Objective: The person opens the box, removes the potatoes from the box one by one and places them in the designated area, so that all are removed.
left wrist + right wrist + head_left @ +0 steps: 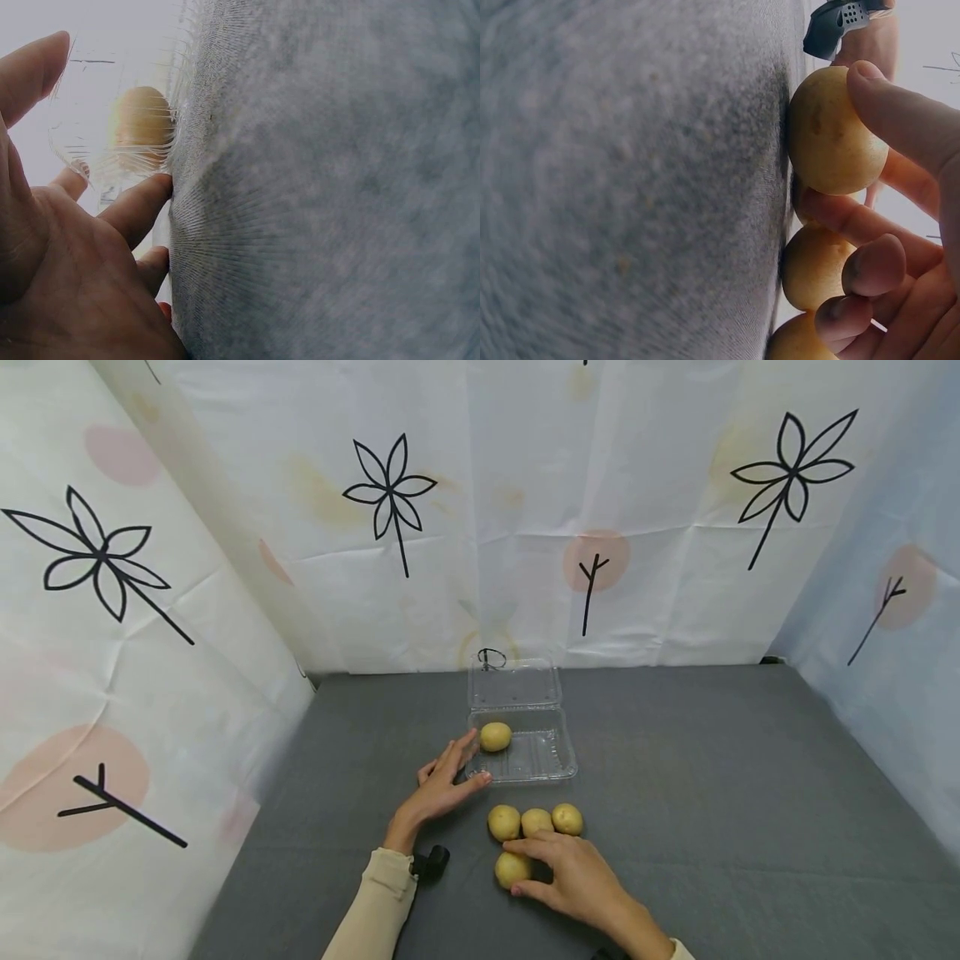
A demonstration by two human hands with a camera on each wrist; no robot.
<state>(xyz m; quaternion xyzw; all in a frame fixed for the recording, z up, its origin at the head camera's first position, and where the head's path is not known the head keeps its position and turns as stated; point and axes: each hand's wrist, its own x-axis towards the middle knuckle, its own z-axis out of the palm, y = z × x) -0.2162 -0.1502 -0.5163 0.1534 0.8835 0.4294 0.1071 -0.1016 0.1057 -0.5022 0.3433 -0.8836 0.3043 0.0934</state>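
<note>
A clear plastic clamshell box [542,758] lies with its lid [517,685] folded back, and one yellow potato [495,737] sits in its left side. My left hand [441,789] rests against the box's near left corner, fingers spread along the side and thumb at the front rim. In front of the box, my right hand [581,872] holds a potato [832,139] between thumb and fingers, low at the cloth. Just beyond that hand, three more potatoes [504,822] sit in a row, the middle one partly hidden by it.
Grey cloth [697,777] covers the table. White patterned sheets [525,510] hang behind it and at both sides, and the box's lid reaches close to the back sheet. A black wrist camera [431,864] sits on the left wrist.
</note>
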